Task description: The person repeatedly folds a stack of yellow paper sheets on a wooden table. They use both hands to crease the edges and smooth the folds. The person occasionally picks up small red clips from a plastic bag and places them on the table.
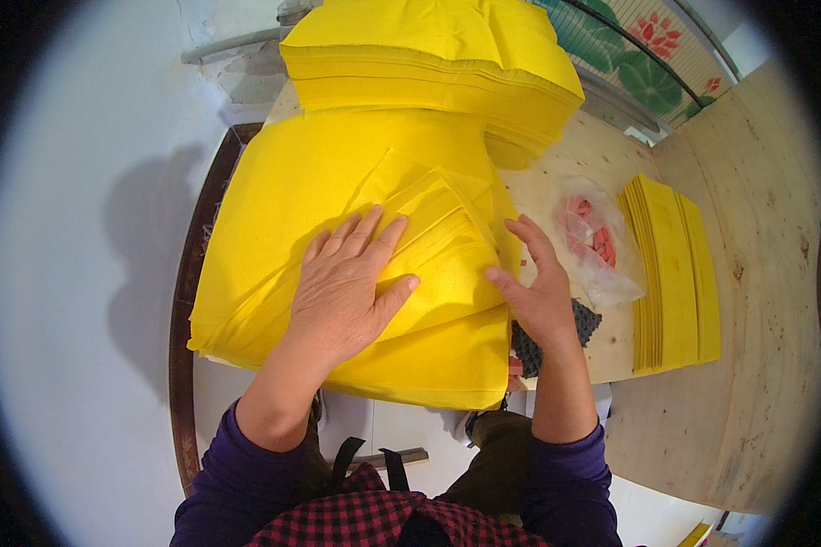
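Observation:
Large yellow fabric sheets (337,150) lie in a broad stack in front of me, their near corners bent and fanned into several overlapping layers (442,214). My left hand (347,283) rests flat on the fanned layers, fingers spread and pointing away from me. Beside the right edge of the stack is my right hand (540,287), its thumb and fingers apart, the thumb close to or on the fabric edge. Nothing is gripped in either hand. Part of a dark textured pad (586,321) shows beyond my right wrist.
A thicker yellow fabric pile (429,77) stands at the back. On the right of the wooden table, a clear plastic bag (602,251) with red pieces lies beside a folded yellow stack (675,273). A wooden panel (748,273) borders the right side; a white wall (82,228) is at left.

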Action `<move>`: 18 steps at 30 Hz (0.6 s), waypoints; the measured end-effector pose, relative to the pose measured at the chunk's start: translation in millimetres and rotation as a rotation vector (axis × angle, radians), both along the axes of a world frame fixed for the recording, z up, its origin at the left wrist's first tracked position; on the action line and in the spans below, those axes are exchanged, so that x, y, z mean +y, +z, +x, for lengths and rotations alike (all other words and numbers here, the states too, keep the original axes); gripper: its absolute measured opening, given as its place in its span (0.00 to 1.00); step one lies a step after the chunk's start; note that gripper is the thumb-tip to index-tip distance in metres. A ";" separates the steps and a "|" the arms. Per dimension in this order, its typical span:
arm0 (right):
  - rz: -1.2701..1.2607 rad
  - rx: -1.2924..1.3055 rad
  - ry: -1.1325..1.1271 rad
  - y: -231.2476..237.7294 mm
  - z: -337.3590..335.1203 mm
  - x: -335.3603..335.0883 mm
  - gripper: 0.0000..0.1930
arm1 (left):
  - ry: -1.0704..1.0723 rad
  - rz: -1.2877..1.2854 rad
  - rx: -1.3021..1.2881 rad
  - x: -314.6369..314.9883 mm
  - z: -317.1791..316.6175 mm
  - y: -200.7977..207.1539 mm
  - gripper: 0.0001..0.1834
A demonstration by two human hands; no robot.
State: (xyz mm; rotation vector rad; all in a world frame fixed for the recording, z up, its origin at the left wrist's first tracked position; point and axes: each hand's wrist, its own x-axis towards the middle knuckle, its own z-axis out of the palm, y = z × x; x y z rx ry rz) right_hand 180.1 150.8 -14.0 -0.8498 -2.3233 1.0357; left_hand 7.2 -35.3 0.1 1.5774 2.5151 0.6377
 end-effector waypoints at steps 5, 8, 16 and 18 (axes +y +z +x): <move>-0.056 -0.065 0.004 -4.5 -4.5 -4.6 0.40 | -0.005 0.006 0.004 -0.3 -0.7 -1.4 0.35; 0.015 -0.093 0.007 -5.1 -3.9 -4.0 0.44 | -0.002 0.001 0.011 -0.4 -0.9 -2.1 0.34; 0.043 -0.121 0.113 9.2 8.8 -0.2 0.41 | 0.008 -0.012 -0.014 -0.6 -0.3 -0.1 0.34; -0.002 -0.075 0.097 9.2 8.8 2.2 0.39 | 0.010 -0.014 -0.010 -0.3 -0.1 0.1 0.34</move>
